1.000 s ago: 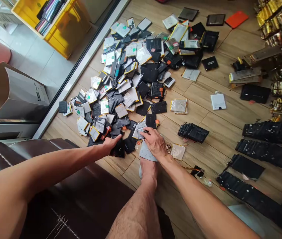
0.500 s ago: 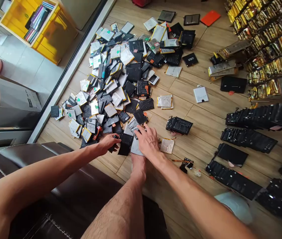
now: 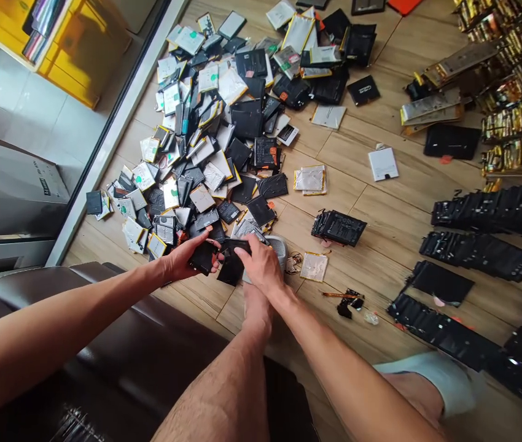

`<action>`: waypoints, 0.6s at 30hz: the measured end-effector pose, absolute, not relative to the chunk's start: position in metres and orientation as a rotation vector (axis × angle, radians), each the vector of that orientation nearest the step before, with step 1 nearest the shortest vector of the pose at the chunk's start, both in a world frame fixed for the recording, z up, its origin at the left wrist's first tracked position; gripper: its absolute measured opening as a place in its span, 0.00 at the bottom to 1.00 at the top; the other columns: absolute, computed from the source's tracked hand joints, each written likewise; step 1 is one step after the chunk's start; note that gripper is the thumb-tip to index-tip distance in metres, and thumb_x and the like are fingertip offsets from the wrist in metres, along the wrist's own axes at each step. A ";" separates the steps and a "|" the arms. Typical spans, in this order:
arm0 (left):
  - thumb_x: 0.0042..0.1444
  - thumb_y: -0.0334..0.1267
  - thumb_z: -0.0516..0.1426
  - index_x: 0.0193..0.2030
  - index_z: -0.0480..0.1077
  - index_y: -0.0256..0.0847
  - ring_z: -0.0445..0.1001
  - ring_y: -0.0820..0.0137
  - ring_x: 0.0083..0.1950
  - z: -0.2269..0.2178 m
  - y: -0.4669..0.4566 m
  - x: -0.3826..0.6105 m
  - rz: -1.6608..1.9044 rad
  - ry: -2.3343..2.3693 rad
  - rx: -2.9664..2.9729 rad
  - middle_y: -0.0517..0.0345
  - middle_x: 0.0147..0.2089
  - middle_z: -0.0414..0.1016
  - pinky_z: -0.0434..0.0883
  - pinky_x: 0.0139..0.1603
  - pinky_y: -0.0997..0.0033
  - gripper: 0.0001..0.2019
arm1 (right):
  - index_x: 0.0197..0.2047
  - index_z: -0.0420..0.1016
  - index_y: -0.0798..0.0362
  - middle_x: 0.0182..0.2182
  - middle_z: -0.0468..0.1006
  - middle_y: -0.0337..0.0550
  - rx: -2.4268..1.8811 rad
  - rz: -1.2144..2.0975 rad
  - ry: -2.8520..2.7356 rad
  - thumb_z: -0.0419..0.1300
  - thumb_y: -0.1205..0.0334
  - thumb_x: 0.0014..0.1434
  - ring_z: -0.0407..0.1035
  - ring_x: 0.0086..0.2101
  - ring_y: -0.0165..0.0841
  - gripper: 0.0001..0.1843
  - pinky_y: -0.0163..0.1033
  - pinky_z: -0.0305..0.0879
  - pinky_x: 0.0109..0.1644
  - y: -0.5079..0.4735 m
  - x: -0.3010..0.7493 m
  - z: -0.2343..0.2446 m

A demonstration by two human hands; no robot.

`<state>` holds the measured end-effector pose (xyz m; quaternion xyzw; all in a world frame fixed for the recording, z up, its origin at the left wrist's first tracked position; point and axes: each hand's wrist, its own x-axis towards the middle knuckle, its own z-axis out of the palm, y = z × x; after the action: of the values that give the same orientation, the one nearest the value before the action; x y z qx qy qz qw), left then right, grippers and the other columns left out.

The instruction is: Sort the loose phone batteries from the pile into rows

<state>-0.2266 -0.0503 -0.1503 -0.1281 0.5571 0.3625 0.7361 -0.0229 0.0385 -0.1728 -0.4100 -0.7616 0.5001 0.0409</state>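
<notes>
My left hand, palm turned up, holds a black phone battery with its fingers curled round the edge. Just to the right, my right hand pinches another dark battery between thumb and fingers. Below that one, a flat black battery shows beside my foot; whether a hand touches it I cannot tell. Past both hands spreads a heaped pile of silver and black batteries. My foot wears a grey slipper, partly covered by the right hand.
On the wooden floor to the right lie a stack of black batteries, silver batteries and a white one. Rows of black batteries and gold-edged ones line the far right. A yellow crate and cardboard box stand left.
My right hand has lifted slightly and now grips a dark battery, held closer to my left hand. The left hand has turned palm up. The whole view has shifted a little.
</notes>
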 end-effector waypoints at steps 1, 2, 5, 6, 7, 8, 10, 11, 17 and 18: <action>0.65 0.60 0.54 0.44 0.73 0.37 0.80 0.60 0.31 -0.148 -0.049 -0.225 0.787 1.197 -0.296 0.44 0.37 0.81 0.79 0.34 0.58 0.24 | 0.52 0.76 0.48 0.41 0.83 0.47 -1.354 1.576 -2.190 0.59 0.57 0.69 0.77 0.40 0.43 0.11 0.45 0.72 0.45 0.037 -0.020 -0.167; 0.64 0.61 0.55 0.45 0.73 0.38 0.81 0.57 0.33 -0.146 -0.048 -0.222 0.771 1.166 -0.313 0.44 0.37 0.81 0.80 0.35 0.55 0.25 | 0.52 0.76 0.47 0.42 0.84 0.46 -1.397 1.616 -2.058 0.59 0.56 0.69 0.77 0.41 0.43 0.11 0.46 0.72 0.47 0.035 -0.018 -0.161; 0.65 0.59 0.55 0.51 0.74 0.37 0.83 0.52 0.39 -0.136 -0.049 -0.215 0.734 1.064 -0.369 0.42 0.41 0.82 0.80 0.42 0.46 0.25 | 0.48 0.79 0.44 0.46 0.84 0.44 -1.324 1.767 -1.764 0.58 0.53 0.68 0.77 0.46 0.42 0.11 0.46 0.71 0.54 0.023 -0.018 -0.148; 0.65 0.58 0.55 0.52 0.74 0.37 0.83 0.52 0.40 -0.133 -0.049 -0.214 0.734 1.037 -0.383 0.42 0.42 0.82 0.80 0.44 0.45 0.24 | 0.48 0.80 0.44 0.46 0.84 0.44 -1.326 1.811 -1.684 0.58 0.52 0.68 0.77 0.46 0.41 0.12 0.46 0.71 0.55 0.020 -0.020 -0.147; 0.66 0.56 0.56 0.53 0.74 0.37 0.84 0.51 0.42 -0.130 -0.050 -0.213 0.743 1.020 -0.390 0.41 0.43 0.82 0.80 0.45 0.45 0.23 | 0.47 0.80 0.45 0.44 0.84 0.44 -1.362 1.849 -1.605 0.58 0.50 0.68 0.77 0.45 0.41 0.13 0.46 0.72 0.54 0.016 -0.022 -0.147; 0.66 0.55 0.57 0.53 0.74 0.38 0.84 0.51 0.43 -0.129 -0.050 -0.214 0.758 1.013 -0.388 0.41 0.45 0.82 0.80 0.46 0.44 0.22 | 0.47 0.80 0.46 0.43 0.84 0.45 -1.417 1.892 -1.520 0.58 0.48 0.67 0.77 0.43 0.41 0.15 0.46 0.73 0.51 0.014 -0.024 -0.149; 0.65 0.51 0.59 0.53 0.75 0.41 0.83 0.49 0.47 -0.129 -0.049 -0.216 0.802 1.022 -0.360 0.43 0.49 0.82 0.80 0.47 0.43 0.18 | 0.47 0.79 0.48 0.41 0.83 0.45 -1.517 1.996 -1.320 0.60 0.45 0.64 0.77 0.40 0.41 0.17 0.46 0.75 0.47 0.012 -0.026 -0.156; 0.64 0.49 0.60 0.53 0.75 0.42 0.83 0.49 0.48 -0.130 -0.048 -0.218 0.828 1.029 -0.341 0.43 0.51 0.81 0.80 0.47 0.43 0.17 | 0.48 0.78 0.48 0.41 0.83 0.45 -1.536 2.054 -1.210 0.62 0.46 0.62 0.77 0.40 0.41 0.18 0.45 0.76 0.46 0.013 -0.027 -0.160; 0.59 0.36 0.66 0.52 0.76 0.38 0.82 0.58 0.47 -0.136 -0.036 -0.222 1.004 1.117 -0.233 0.44 0.52 0.82 0.79 0.52 0.56 0.15 | 0.55 0.72 0.46 0.48 0.81 0.46 -1.535 2.190 -0.834 0.66 0.51 0.54 0.78 0.46 0.42 0.26 0.47 0.78 0.48 0.022 -0.018 -0.168; 0.58 0.34 0.66 0.53 0.76 0.38 0.83 0.60 0.46 -0.136 -0.035 -0.221 1.009 1.129 -0.231 0.45 0.51 0.82 0.78 0.53 0.58 0.15 | 0.53 0.72 0.46 0.47 0.81 0.46 -1.550 2.198 -0.801 0.66 0.51 0.54 0.78 0.45 0.42 0.24 0.48 0.78 0.48 0.024 -0.016 -0.167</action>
<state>-0.2212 -0.0349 -0.1359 -0.1045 0.5111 0.4566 0.7207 -0.0159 0.0241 -0.1666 -0.5445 -0.2815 0.7723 0.1669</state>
